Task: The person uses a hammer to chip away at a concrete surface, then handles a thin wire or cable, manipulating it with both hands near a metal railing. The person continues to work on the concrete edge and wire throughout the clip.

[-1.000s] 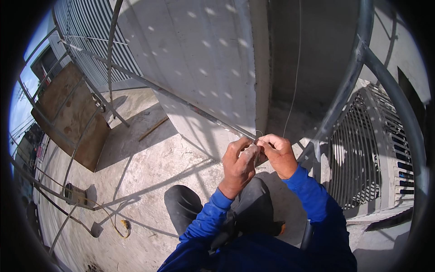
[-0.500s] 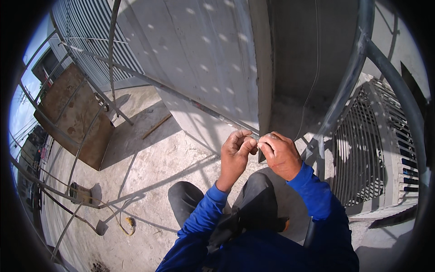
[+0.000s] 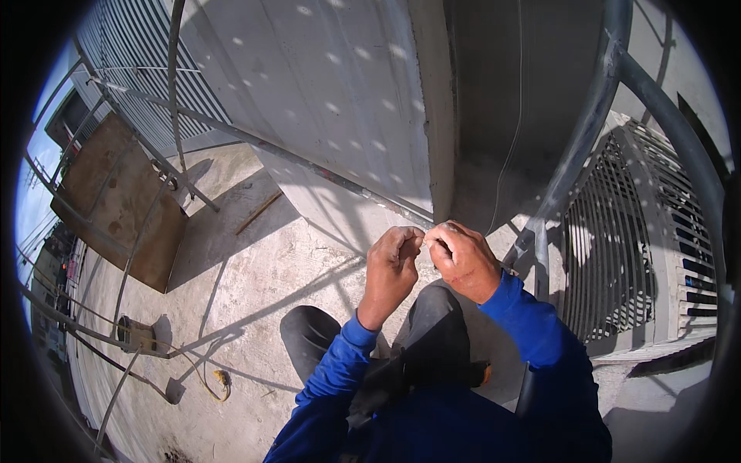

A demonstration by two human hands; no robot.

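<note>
Here, head view: left hand and right hand meet fingertip to fingertip, both pinched on a thin wire that runs up along the concrete wall corner. Risk: wire slips the pinch if tension rises; it is barely visible between fingers.

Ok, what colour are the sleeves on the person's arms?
Bright blue sleeves, clearest in the head view, on both forearms.

Outdoor bldg site, seen from up on scaffold. Grey scaffold tubes at 1–3 o'clock, bare concrete wall at 12, rough concrete slab w/ shovel at 8, metal grille at 3.
</note>
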